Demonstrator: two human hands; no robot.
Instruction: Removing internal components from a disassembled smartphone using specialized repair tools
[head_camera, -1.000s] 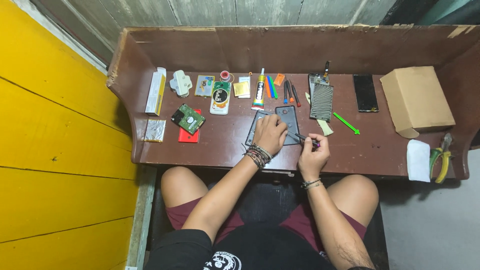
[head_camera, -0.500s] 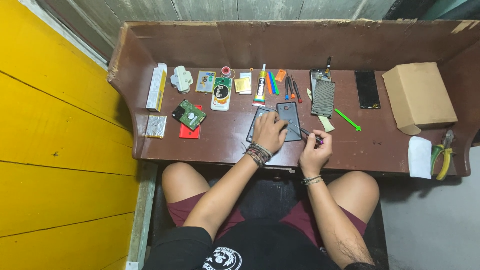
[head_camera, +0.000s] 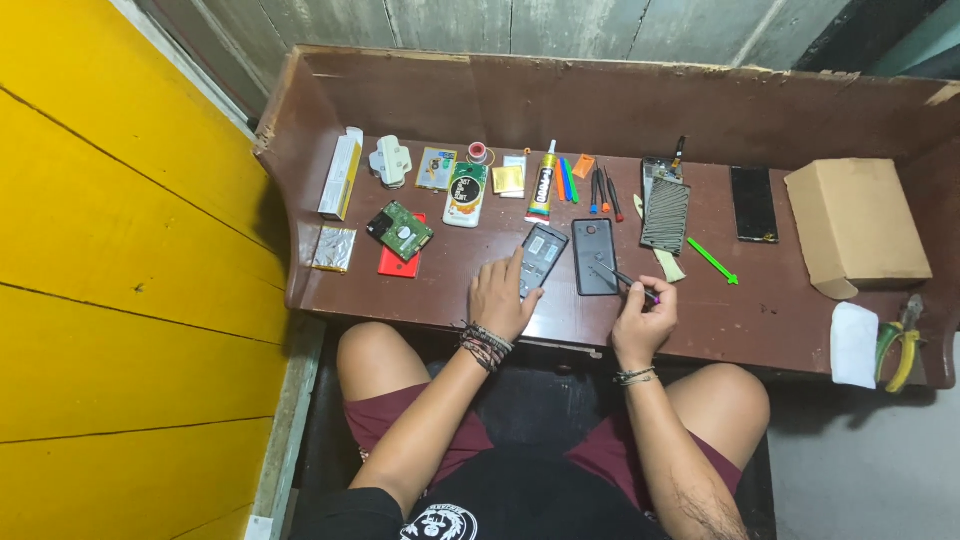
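Brown bench (head_camera: 760, 320): phone (head_camera: 595, 256) lies just beyond right hand (head_camera: 643, 322).

— What's under your left hand (head_camera: 503, 296)?
— An opened grey phone body (head_camera: 541, 257), flat, tilted slightly, insides up.
— And beside it?
— A dark back cover (head_camera: 594, 256), flat; your right hand (head_camera: 643, 320) holds a thin tool (head_camera: 626, 279) at its edge.

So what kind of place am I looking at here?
Most likely a small phone repair bench. On the brown wooden table lie an opened phone and its back cover, a row of small screwdrivers, a glue tube and pliers.
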